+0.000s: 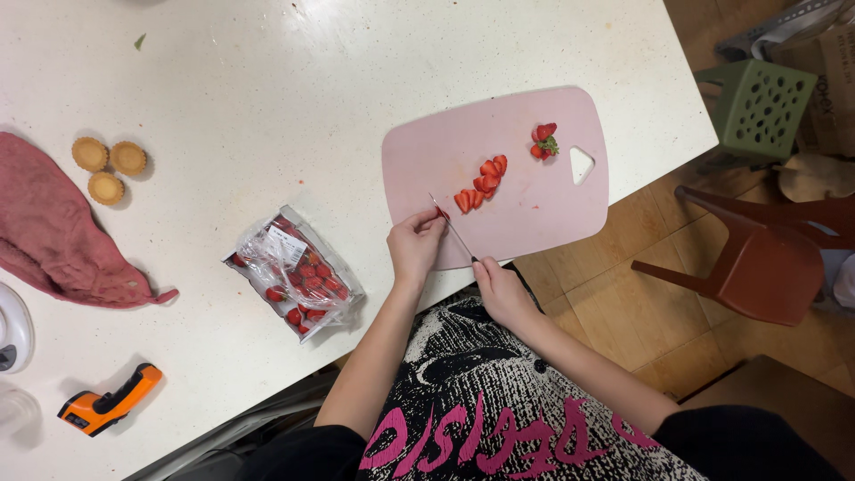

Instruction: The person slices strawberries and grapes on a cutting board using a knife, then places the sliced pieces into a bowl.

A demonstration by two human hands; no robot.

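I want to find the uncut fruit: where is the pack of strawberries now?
In the head view, the pack of strawberries lies on the white table, beside the left hand, between the pink cutting board and the red cloth.

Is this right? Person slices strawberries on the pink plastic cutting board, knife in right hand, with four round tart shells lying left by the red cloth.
Not quite: the head view shows three round tart shells, not four. The rest holds: the right hand has the knife over the pink plastic cutting board, sliced strawberries on it, and the shells lie beside the red cloth.
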